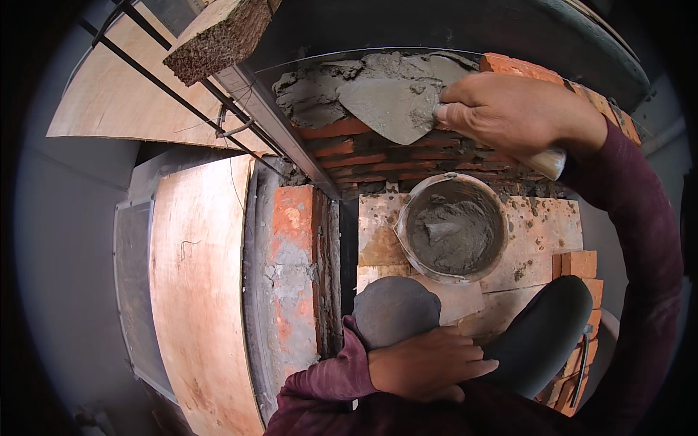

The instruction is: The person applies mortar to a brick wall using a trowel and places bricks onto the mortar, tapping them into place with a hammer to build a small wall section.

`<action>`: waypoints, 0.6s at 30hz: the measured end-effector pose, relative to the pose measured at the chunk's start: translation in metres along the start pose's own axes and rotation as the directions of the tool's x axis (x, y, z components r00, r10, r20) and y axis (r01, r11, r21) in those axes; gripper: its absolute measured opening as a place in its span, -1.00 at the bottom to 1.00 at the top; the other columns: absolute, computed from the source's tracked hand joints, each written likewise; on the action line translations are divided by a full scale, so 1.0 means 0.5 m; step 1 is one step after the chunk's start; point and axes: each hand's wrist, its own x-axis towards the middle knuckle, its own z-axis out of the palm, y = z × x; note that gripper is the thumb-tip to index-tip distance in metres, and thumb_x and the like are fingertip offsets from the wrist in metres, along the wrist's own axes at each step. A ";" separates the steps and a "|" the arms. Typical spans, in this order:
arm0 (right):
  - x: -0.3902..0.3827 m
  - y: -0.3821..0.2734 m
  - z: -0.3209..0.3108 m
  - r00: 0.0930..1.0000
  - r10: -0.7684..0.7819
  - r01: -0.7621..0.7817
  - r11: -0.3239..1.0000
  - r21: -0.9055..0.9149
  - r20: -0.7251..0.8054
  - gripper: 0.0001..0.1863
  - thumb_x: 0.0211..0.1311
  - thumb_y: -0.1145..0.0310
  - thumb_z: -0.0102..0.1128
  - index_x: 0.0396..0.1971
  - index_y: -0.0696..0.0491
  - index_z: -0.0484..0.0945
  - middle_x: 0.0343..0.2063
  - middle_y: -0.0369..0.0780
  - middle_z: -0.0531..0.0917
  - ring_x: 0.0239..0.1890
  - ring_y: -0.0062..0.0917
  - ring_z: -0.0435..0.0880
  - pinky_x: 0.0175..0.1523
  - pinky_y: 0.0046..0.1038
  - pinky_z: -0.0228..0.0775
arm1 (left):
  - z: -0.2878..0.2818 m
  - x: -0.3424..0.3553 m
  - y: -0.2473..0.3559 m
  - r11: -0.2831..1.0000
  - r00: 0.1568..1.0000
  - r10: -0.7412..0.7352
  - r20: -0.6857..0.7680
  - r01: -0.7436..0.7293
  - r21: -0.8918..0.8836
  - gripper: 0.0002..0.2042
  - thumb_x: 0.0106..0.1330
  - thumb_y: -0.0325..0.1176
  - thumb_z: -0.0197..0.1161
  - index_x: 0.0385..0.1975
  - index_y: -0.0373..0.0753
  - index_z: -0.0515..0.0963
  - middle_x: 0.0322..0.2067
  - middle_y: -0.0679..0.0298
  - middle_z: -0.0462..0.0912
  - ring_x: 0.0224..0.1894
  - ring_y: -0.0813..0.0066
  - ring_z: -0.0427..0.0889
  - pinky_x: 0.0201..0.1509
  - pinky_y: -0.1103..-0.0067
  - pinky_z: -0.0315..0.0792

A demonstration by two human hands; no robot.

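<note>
Left end of the brick wall (349, 149): our mortar (309, 91) is lumpy right up to the edge, so a hard shove could push some off. The trowel (389, 109) is over that bed; honestly can't tell if it's pressing. Our left hand (425, 363) is empty, slack by the knee (398, 312). A knee bump could tip the bucket (465, 277) at the board's (545, 232) far edge. Our right hand (516, 109) grips the trowel; a loose wrist might spill mortar.

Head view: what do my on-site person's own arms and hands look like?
Both arms wear long, plain maroon sleeves; the left sleeve looks lighter at the cuff, the right sleeve darker. The left hand and right hand are bare: no gloves or watch show.
</note>
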 end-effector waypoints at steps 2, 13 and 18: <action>0.040 -0.005 0.006 0.971 -0.229 0.238 0.928 -0.288 0.066 -0.54 0.47 0.16 -0.20 -0.30 0.27 0.54 -0.40 0.03 0.60 -0.23 -0.14 0.64 -0.07 -0.19 0.44 | 0.001 0.004 0.003 1.000 0.999 -0.010 0.031 0.009 0.010 -0.32 0.19 -0.13 0.30 0.28 -0.29 0.26 -0.11 0.18 0.48 -0.01 0.25 0.46 0.10 0.38 0.28; 0.048 -0.011 0.018 0.985 -0.092 0.081 0.993 -0.082 -0.147 -0.58 0.43 0.22 -0.15 -0.32 0.30 0.55 -0.46 0.06 0.62 -0.31 -0.07 0.64 -0.11 -0.18 0.47 | -0.006 0.021 0.018 0.999 0.995 -0.042 0.090 0.040 0.031 -0.32 0.17 -0.14 0.32 0.27 -0.27 0.27 -0.08 0.18 0.49 0.03 0.22 0.47 0.13 0.37 0.29; -0.006 -0.036 -0.013 0.983 0.185 -0.175 0.951 0.256 -0.014 -0.54 0.45 0.19 -0.18 -0.30 0.31 0.54 -0.53 -0.01 0.60 -0.45 -0.21 0.65 -0.20 -0.25 0.51 | -0.004 0.007 0.020 0.998 0.995 -0.068 0.078 0.067 0.014 -0.33 0.20 -0.13 0.29 0.28 -0.26 0.27 -0.09 0.18 0.49 0.03 0.23 0.47 0.13 0.37 0.29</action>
